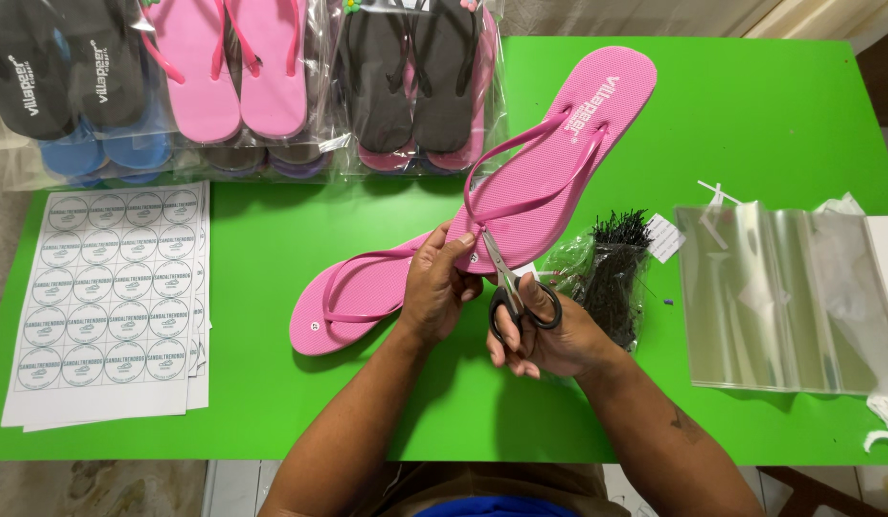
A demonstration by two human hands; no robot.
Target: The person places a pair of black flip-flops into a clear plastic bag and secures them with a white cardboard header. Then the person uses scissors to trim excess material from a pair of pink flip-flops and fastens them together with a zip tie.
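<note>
scissors [513,287] in right hand [549,335], tips at pink sandal [559,163]

left hand [434,287] on pink flip-flop [549,168], right hand [549,335] with black-handled scissors [513,292]

A small packing workshop: bagged flip-flop pairs [243,86], a round-sticker sheet [113,292] and clear bags [774,297] on a green table [751,124].

White sheets of round labels [113,287] lie left; clear bagged sandals [243,86] behind (top edge)
</note>
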